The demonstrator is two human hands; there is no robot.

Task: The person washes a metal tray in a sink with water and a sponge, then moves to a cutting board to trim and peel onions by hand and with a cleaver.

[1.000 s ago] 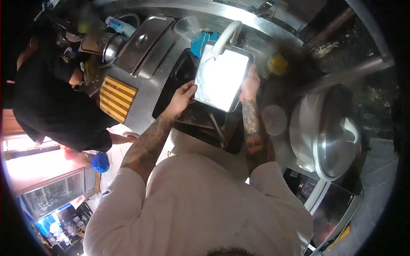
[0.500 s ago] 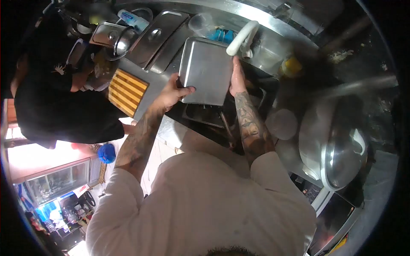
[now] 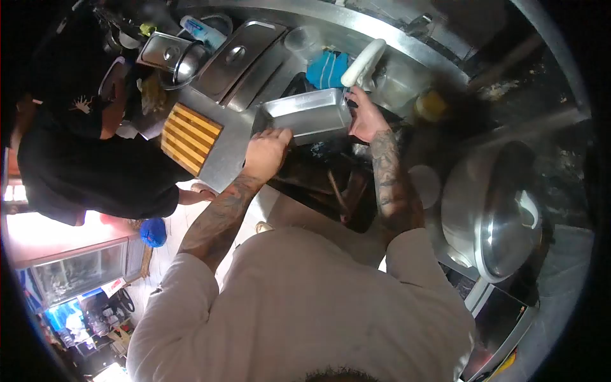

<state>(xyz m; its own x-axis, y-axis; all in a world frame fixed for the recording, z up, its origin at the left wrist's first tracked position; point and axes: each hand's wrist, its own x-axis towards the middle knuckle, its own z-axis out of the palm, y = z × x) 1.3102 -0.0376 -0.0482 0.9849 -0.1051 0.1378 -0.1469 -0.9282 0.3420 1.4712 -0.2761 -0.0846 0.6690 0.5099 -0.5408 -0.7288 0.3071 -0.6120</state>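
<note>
A rectangular stainless steel pan [image 3: 304,114] is held over the dark sink basin [image 3: 312,159], tilted so that its hollow inside shows. My left hand [image 3: 268,151] grips its near left edge, knuckles up. At the right end, my right hand [image 3: 368,117] holds the pan's side near the corner, partly hiding it. A thick white spout or hose [image 3: 364,62] hangs just above my right fingers. Behind the pan lies a blue cloth [image 3: 328,70], next to a clear plastic container [image 3: 301,41].
Left of the sink are lidded steel pans [image 3: 238,57], a metal bowl [image 3: 189,62] and a striped wooden board [image 3: 191,138]. A person in black [image 3: 95,159] stands at the far left. A large lidded pot [image 3: 490,210] stands at the right.
The pan has tipped from showing its flat bottom to showing its inside. My left hand has turned knuckles up, and my right hand has shifted slightly right and bent its fingers.
</note>
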